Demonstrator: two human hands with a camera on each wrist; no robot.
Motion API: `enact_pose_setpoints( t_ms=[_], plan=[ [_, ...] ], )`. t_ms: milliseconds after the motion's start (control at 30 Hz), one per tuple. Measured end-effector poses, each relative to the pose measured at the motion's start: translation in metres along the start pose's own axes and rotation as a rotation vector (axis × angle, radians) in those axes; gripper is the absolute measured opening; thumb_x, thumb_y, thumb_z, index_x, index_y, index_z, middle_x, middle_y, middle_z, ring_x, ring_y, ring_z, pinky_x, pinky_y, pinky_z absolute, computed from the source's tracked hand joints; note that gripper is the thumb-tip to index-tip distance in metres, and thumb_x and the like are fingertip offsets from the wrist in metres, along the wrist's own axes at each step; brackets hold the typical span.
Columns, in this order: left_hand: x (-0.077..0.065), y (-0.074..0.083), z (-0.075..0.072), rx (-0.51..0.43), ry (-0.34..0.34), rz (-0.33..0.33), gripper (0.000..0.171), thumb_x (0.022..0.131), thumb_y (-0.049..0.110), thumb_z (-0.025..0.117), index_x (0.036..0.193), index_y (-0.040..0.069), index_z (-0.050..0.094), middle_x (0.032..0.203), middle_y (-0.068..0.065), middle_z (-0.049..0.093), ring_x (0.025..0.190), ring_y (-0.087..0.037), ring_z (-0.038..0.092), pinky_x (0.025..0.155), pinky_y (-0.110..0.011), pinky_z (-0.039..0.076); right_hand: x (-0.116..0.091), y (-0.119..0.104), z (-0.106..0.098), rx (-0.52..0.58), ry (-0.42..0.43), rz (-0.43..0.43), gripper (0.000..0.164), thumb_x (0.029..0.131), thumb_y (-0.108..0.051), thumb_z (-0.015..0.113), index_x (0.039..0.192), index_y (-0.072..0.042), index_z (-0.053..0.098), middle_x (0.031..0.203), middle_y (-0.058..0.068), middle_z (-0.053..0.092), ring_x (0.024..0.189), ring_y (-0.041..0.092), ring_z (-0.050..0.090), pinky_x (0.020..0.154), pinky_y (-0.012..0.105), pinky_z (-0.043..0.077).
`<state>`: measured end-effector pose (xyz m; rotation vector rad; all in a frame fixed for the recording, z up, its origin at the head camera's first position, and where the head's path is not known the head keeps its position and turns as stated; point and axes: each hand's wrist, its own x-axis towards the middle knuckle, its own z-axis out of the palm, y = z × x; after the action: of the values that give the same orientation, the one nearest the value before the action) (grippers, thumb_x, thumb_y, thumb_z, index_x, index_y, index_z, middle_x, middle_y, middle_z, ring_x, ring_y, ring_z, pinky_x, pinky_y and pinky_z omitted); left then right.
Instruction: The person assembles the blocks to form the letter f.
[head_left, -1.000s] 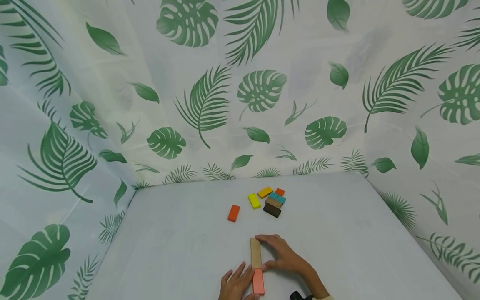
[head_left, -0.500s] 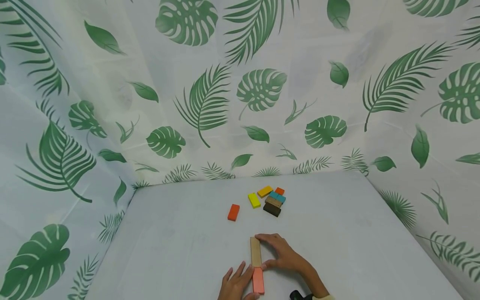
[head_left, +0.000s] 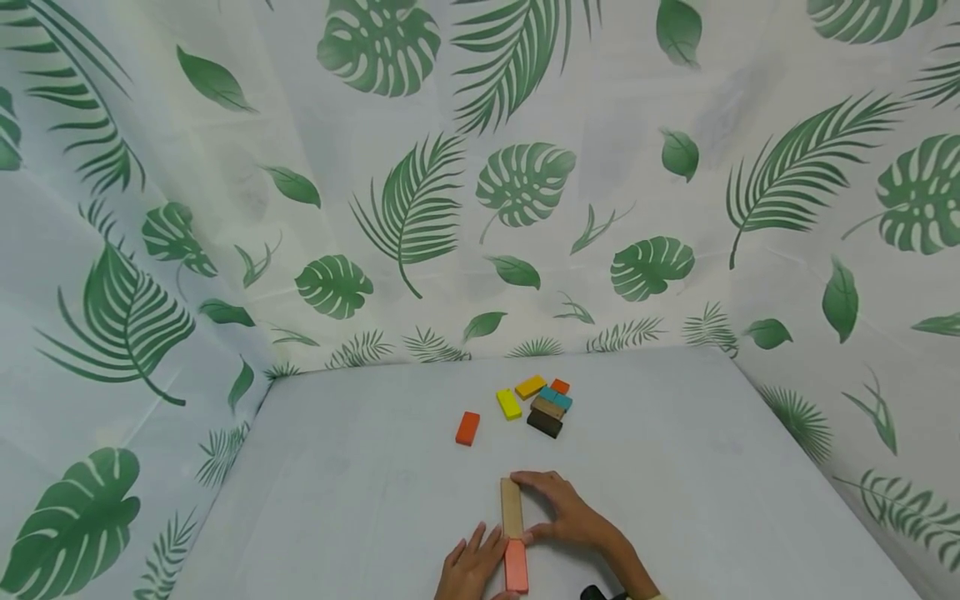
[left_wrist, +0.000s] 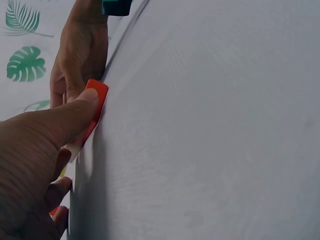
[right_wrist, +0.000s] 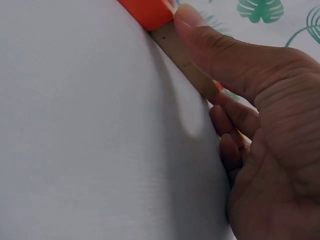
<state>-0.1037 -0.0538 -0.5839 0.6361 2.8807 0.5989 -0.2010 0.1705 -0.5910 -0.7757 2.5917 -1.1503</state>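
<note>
Two wooden blocks lie end to end in a line on the white table: a tan block (head_left: 512,507) on the far side and a salmon-red block (head_left: 516,567) nearer the person. My left hand (head_left: 469,573) holds the salmon-red block, its thumb at the near end and a fingertip by the joint. With a thumb near the joint and a fingertip at the far end, my right hand (head_left: 567,514) pinches the tan block lengthwise. In the right wrist view the tan block (right_wrist: 184,60) meets the red block's end (right_wrist: 152,15) beside the thumb.
Beyond the hands lie an orange-red block (head_left: 467,428), a yellow block (head_left: 508,404) and an amber block (head_left: 531,387). Right of them, a dark brown block (head_left: 544,422), a brown block (head_left: 547,407), blue pieces (head_left: 556,398) and an orange block (head_left: 560,386) cluster together. Leaf-printed cloth (head_left: 465,292) surrounds the table.
</note>
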Motion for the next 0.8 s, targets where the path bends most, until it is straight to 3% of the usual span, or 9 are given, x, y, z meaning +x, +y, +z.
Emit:
enact_pose_setpoints(
  t_ms=[100, 167, 300, 400, 467, 600, 800],
  plan=[
    [-0.001, 0.0, -0.001, -0.01, -0.006, -0.03, 0.079, 0.09, 0.073, 0.039, 0.145, 0.018, 0.049, 0.152, 0.0, 0.046, 0.142, -0.024, 0.04, 0.102, -0.05, 0.041, 0.002, 0.002, -0.004, 0.096, 0.015, 0.033, 0.074, 0.082, -0.041, 0.076, 0.144, -0.015, 0.046, 0.142, 0.004, 0.053, 0.128, 0.027, 0.05, 0.105, 0.047, 0.041],
    [-0.001, -0.001, -0.001, -0.051, -0.016, -0.052, 0.08, 0.089, 0.074, 0.04, 0.145, 0.019, 0.048, 0.154, 0.0, 0.043, 0.143, -0.025, 0.038, 0.102, -0.052, 0.04, 0.004, 0.005, -0.008, 0.171, 0.081, 0.059, 0.064, 0.085, -0.032, 0.075, 0.14, -0.012, 0.049, 0.137, 0.007, 0.057, 0.121, 0.027, 0.056, 0.098, 0.037, 0.048],
    [-0.001, -0.004, -0.001, -0.128, -0.028, -0.073, 0.077, 0.089, 0.073, 0.042, 0.146, 0.022, 0.047, 0.156, -0.002, 0.039, 0.145, -0.028, 0.034, 0.104, -0.054, 0.037, 0.014, 0.01, -0.017, 0.195, 0.354, 0.119, 0.039, 0.09, -0.014, 0.071, 0.127, -0.008, 0.059, 0.123, 0.011, 0.063, 0.103, 0.026, 0.065, 0.079, 0.023, 0.052],
    [0.0, -0.005, -0.002, -0.168, -0.046, -0.081, 0.075, 0.089, 0.072, 0.042, 0.147, 0.025, 0.045, 0.158, -0.002, 0.036, 0.146, -0.03, 0.031, 0.105, -0.055, 0.033, 0.023, 0.014, -0.026, 0.103, 0.581, 0.19, 0.028, 0.089, -0.008, 0.07, 0.116, -0.004, 0.065, 0.113, 0.014, 0.063, 0.099, 0.028, 0.065, 0.078, 0.03, 0.053],
    [0.001, -0.007, -0.002, -0.174, -0.058, -0.081, 0.073, 0.09, 0.072, 0.041, 0.148, 0.027, 0.044, 0.159, -0.003, 0.034, 0.147, -0.03, 0.029, 0.106, -0.055, 0.031, 0.031, 0.017, -0.032, 0.044, 0.671, 0.227, 0.025, 0.089, -0.006, 0.069, 0.113, -0.001, 0.065, 0.109, 0.018, 0.062, 0.1, 0.031, 0.062, 0.082, 0.039, 0.051],
    [0.004, -0.01, -0.005, -0.188, -0.098, -0.088, 0.073, 0.089, 0.073, 0.041, 0.148, 0.032, 0.043, 0.159, -0.002, 0.033, 0.148, -0.03, 0.027, 0.107, -0.057, 0.029, 0.047, 0.027, -0.038, -0.02, 0.723, 0.257, 0.026, 0.087, -0.004, 0.07, 0.111, 0.005, 0.064, 0.107, 0.025, 0.061, 0.103, 0.038, 0.055, 0.092, 0.052, 0.043],
    [0.009, -0.013, -0.008, -0.222, -0.15, -0.089, 0.073, 0.087, 0.076, 0.041, 0.147, 0.035, 0.043, 0.159, 0.001, 0.033, 0.149, -0.027, 0.025, 0.11, -0.059, 0.027, 0.06, 0.036, -0.042, -0.078, 0.7, 0.36, 0.029, 0.086, -0.011, 0.072, 0.109, 0.005, 0.064, 0.101, 0.023, 0.064, 0.099, 0.036, 0.055, 0.089, 0.051, 0.041]
  ],
)
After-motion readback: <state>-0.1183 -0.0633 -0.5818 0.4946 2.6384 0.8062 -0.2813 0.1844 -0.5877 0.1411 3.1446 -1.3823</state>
